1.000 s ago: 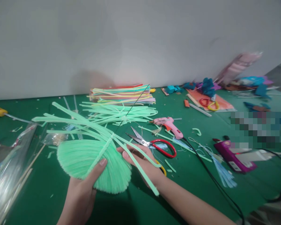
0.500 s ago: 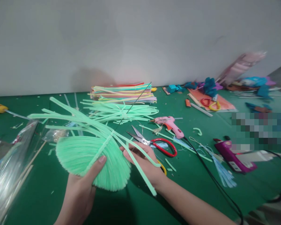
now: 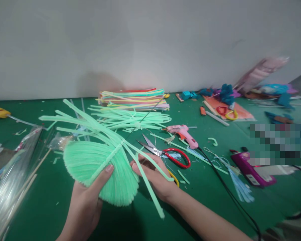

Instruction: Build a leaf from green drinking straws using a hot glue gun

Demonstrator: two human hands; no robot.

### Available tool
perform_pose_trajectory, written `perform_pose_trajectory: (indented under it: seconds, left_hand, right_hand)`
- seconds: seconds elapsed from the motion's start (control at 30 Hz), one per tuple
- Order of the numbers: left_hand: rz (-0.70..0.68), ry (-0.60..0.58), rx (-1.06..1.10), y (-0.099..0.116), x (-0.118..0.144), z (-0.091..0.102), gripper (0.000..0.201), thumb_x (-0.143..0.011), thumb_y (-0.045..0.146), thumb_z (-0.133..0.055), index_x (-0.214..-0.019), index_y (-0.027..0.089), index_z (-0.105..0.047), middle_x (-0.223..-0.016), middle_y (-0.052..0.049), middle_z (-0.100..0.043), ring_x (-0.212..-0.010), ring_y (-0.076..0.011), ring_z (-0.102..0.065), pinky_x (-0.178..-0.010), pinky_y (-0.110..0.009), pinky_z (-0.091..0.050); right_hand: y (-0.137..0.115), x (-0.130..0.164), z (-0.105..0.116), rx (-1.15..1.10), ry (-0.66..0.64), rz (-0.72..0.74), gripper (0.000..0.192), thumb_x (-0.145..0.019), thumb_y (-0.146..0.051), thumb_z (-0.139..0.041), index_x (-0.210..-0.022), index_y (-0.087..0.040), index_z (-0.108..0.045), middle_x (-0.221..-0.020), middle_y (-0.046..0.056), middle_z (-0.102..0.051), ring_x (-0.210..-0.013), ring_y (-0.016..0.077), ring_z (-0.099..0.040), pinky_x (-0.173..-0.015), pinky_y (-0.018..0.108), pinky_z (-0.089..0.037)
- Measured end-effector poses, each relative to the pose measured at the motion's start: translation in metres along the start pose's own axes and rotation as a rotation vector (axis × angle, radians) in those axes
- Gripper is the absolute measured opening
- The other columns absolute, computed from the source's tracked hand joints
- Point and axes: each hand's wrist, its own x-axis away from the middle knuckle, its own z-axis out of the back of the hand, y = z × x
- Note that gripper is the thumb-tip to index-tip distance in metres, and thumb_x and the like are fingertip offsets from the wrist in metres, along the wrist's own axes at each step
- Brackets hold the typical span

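Note:
A mint-green fan of pipe cleaners (image 3: 87, 157) hangs above the table, with one pipe cleaner laid across its ribs and several loose ends sticking out at top left and lower right. My left hand (image 3: 90, 194) grips it from below, thumb pressed on the crosspiece. At the fan's right edge is my right hand (image 3: 155, 175), its fingers curled against the edge; the fingertips are partly hidden. A thin dark wire (image 3: 153, 108) slants up to the right from behind the fan. Open scissors with red handles (image 3: 177, 157) lie just beyond my right hand.
Behind the fan lie a bundle of green pipe cleaners (image 3: 150, 118) and a multicoloured pile (image 3: 132, 98). To the right are a pink glue gun (image 3: 182, 132) with a black cord and a purple device (image 3: 251, 167). Clear plastic wrapping (image 3: 20, 174) and thin sticks lie left.
The fan has turned slightly, its upper left ends shifting right and its lower right loose end moving down and left. Both hands keep nearly the same places.

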Motion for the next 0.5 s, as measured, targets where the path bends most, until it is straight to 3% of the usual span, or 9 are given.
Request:
perform_pose_trajectory:
  seconds: [0.13, 0.27, 0.5]
  left_hand:
    - [-0.020, 0.014, -0.046, -0.0008, 0.0005, 0.0016, 0.044, -0.067, 0.022, -0.077, -0.110, 0.023, -0.068, -0.110, -0.004, -0.075, -0.112, -0.0350, -0.066, -0.092, -0.039, -0.059]
    - [-0.056, -0.003, -0.096, -0.0020, 0.0036, 0.0022, 0.024, -0.068, 0.023, -0.074, -0.092, 0.024, -0.072, -0.107, -0.002, -0.076, -0.124, -0.0333, -0.059, -0.097, -0.034, -0.055]
    - [0.068, -0.022, 0.036, -0.0039, 0.0015, 0.0020, 0.034, -0.075, 0.029, -0.073, -0.107, 0.018, -0.072, -0.103, -0.006, -0.077, -0.124, -0.0314, -0.058, -0.106, -0.037, -0.048]
  right_hand:
    - [0.0017, 0.0005, 0.0020, -0.213, -0.081, -0.065, 0.026, -0.066, -0.031, -0.084, -0.086, -0.022, -0.069, -0.083, -0.001, -0.065, -0.073, 0.0121, -0.057, -0.071, 0.024, -0.047]
    - [0.0021, 0.0000, 0.0015, -0.403, -0.189, -0.166, 0.028, -0.062, -0.026, -0.085, -0.081, -0.021, -0.066, -0.076, -0.004, -0.058, -0.066, 0.0102, -0.053, -0.068, 0.023, -0.046]
    - [0.0084, 0.0011, -0.0065, -0.462, -0.154, -0.187, 0.033, -0.064, -0.030, -0.087, -0.079, -0.021, -0.060, -0.073, -0.004, -0.059, -0.063, 0.0101, -0.055, -0.065, 0.024, -0.049]
